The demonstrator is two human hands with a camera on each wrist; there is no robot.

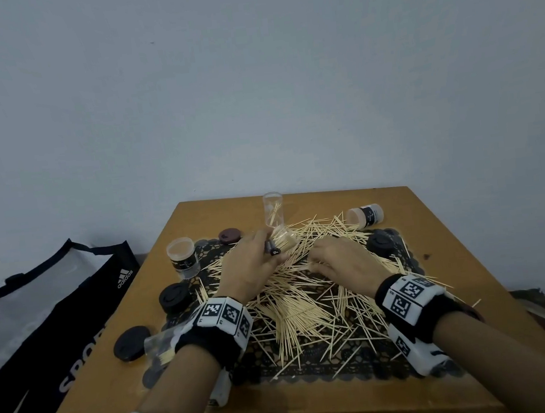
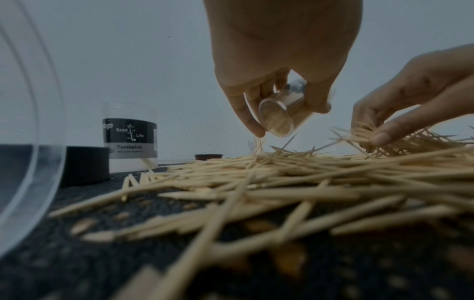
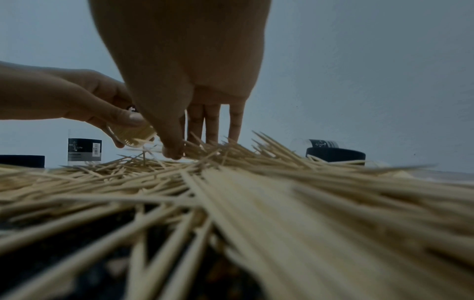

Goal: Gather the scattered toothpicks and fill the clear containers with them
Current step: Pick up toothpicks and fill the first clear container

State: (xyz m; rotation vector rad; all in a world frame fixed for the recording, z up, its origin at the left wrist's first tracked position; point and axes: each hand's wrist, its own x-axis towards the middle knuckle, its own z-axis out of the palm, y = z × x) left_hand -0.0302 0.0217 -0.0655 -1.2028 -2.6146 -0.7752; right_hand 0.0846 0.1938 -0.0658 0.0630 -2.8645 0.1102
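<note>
Now the left hand (image 2: 277, 60) grips a tilted container (image 2: 284, 113), mouth toward the right hand (image 3: 184, 81). Just beside it, right fingers (image 3: 212, 125) reach straight down into the toothpicks (image 1: 295, 311) — whether they pinch any, I cannot tell.

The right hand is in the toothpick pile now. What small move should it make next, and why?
Probably close the right hand on the few toothpicks under its fingertips and carry them to the container. The left hand holds that container tilted close by, already quite full of toothpicks, so the way is short. Most of the pile still lies on the table.
</note>
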